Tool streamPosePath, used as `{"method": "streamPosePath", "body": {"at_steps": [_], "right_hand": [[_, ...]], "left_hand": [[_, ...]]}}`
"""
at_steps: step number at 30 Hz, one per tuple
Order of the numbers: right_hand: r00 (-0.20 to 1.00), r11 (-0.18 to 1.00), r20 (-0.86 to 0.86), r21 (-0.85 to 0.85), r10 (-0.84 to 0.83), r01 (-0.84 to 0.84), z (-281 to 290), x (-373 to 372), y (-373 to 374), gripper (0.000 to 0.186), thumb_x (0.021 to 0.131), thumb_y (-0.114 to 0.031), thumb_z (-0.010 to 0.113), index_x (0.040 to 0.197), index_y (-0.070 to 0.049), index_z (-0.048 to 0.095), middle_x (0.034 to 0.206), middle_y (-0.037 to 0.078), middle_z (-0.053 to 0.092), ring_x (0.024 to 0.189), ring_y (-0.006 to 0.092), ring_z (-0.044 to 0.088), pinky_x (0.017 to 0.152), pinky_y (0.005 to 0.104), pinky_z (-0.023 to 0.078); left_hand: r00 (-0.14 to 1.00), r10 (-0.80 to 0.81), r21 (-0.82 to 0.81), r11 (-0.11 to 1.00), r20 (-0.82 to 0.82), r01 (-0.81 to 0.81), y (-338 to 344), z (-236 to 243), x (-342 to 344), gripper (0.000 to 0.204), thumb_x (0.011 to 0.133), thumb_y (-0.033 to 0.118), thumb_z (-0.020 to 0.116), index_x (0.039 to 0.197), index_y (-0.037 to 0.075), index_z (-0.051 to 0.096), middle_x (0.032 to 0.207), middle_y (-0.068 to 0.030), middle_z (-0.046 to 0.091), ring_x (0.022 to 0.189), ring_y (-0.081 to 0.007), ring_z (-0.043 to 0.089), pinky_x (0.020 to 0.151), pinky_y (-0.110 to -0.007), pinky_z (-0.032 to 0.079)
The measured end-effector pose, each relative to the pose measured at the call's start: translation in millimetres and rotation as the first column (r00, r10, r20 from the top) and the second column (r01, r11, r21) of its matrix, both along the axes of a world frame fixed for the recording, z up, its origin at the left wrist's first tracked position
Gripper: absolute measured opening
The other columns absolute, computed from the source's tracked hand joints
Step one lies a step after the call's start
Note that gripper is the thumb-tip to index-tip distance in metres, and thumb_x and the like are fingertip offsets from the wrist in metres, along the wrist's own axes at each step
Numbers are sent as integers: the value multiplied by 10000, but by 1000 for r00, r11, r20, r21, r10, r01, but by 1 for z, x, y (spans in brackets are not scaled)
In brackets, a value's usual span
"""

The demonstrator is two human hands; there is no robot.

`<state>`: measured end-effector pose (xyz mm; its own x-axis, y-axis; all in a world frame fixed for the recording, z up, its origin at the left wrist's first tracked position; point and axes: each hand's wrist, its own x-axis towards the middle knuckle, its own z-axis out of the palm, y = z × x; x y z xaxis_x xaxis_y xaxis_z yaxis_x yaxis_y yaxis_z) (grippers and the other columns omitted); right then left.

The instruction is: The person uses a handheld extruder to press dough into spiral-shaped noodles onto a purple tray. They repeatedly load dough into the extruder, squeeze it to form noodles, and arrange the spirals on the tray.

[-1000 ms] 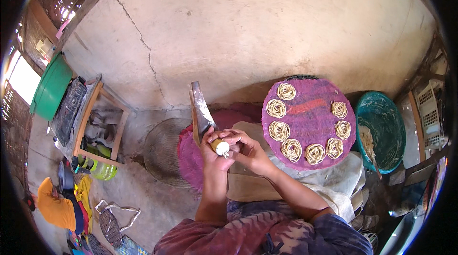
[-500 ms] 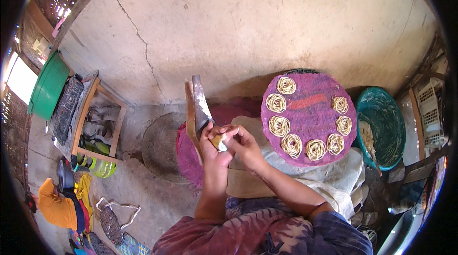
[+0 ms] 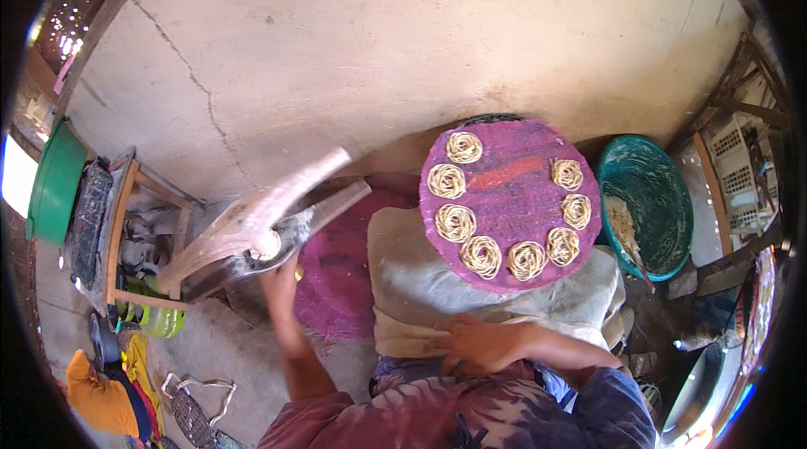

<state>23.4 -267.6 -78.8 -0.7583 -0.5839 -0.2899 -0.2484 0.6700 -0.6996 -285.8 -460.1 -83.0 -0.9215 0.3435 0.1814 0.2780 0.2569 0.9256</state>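
Observation:
My left hand [image 3: 279, 279] is closed on a long two-armed wooden hand press [image 3: 214, 240], which is tilted up to the right. Between the press's arms, a round white lump [image 3: 266, 245], like dough, shows in its opening. A bit of yellowish metal peeks out beside my left fingers; most of it is hidden. On the beige cloth [image 3: 403, 281] over my lap lies my right hand [image 3: 486, 344], fingers spread against the fabric and holding nothing visible. Beyond it, a round purple mat [image 3: 525, 213] carries several coiled noodle nests [image 3: 455, 223] around its edge.
A teal basin [image 3: 668, 197] with pale dough stands right of the mat. A purple cloth-like sheet [image 3: 336, 285] lies on the floor beneath the press. At left is a wooden stand [image 3: 126, 222] beside a green tub [image 3: 57, 184]. The plastered wall [image 3: 361, 54] rises behind.
My hands have parted. The left has turned the press and moved it leftward; the right has dropped to the lap cloth. The white lump, earlier between my fingers, now shows in the press.

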Motion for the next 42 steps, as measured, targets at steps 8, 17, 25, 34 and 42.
{"method": "streamPosePath", "body": {"at_steps": [8,17,25,34,42], "right_hand": [[782,736,105,-282,-615,616,117,45,74,994,839,-568,700,1516,12,260,1503,296,333,1371,383,398,1113,453,344],[656,212,717,-621,-234,755,66,118,90,1194,705,-815,593,1420,109,347,1230,290,584,1086,303,620,960,387,465],[449,75,743,-479,-496,875,110,117,151,1190,734,-888,438,1416,82,337,1160,323,594,933,312,651,817,377,510],[182,131,652,-126,-736,983,98,78,177,765,971,-619,397,1417,2,430,975,119,637,712,161,606,580,235,478],[175,94,610,-163,-773,982,142,84,160,668,993,-570,390,1286,12,534,865,108,650,681,151,630,579,271,496]], "left_hand": [[282,-909,-28,305,-306,952,76,47,74,551,755,226,822,1256,117,621,1258,-71,624,1204,-232,553,1127,-467,318],[-19,-979,877,-192,-205,440,190,146,116,1185,765,790,570,1551,43,93,1578,-270,180,1440,-415,266,1181,-555,224],[-322,-908,962,-273,-267,-27,345,120,92,651,979,568,404,1305,9,476,1200,-192,557,1181,-345,505,1075,-472,377],[-107,-942,932,-290,-318,-217,381,-16,74,400,1000,512,387,1057,171,588,999,-22,602,997,-230,585,976,-501,422],[-24,-965,956,-257,-263,-142,362,14,81,410,1005,529,366,1012,195,604,969,17,608,960,-207,592,968,-519,411]]}}
